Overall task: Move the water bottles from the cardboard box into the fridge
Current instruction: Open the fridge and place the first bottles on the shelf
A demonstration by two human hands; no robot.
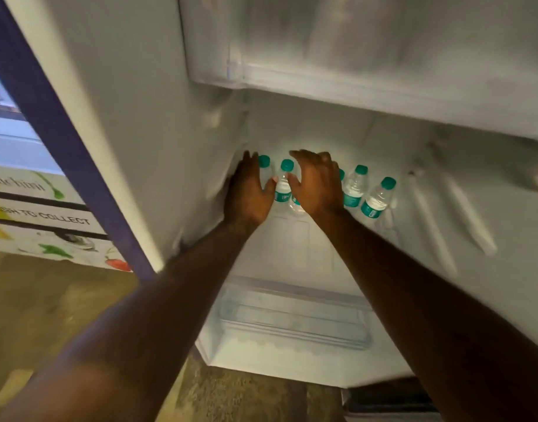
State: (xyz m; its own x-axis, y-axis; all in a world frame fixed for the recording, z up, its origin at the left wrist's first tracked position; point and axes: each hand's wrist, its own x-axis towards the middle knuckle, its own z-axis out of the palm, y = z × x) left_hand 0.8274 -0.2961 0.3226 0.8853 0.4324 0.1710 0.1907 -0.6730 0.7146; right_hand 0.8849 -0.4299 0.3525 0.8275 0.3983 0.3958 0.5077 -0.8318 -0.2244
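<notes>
- teal-capped water bottles point(354, 187) stand upright in a row at the back of the fridge shelf point(292, 239), right under and between the two hands.
- left hand point(249, 193) reaches in with fingers straight and relaxed, its palm beside the leftmost bottle point(265, 166); i cannot tell whether it touches it.
- right hand point(318, 184) hovers over the middle of the row, fingers spread and loosely bent, holding nothing; one bottle point(283, 185) shows in the gap between the hands, and a cap is half hidden behind the right hand.
- two more bottles stand clear just to the right of the right hand.
- below the forearms lies a clear drawer point(295, 318) at the fridge bottom.
- above the hands hangs a white compartment point(368, 56).
- well left of the left arm stands the blue-edged fridge wall point(63, 132), with a printed box point(42, 220) beyond it on the brown floor point(48, 306).
</notes>
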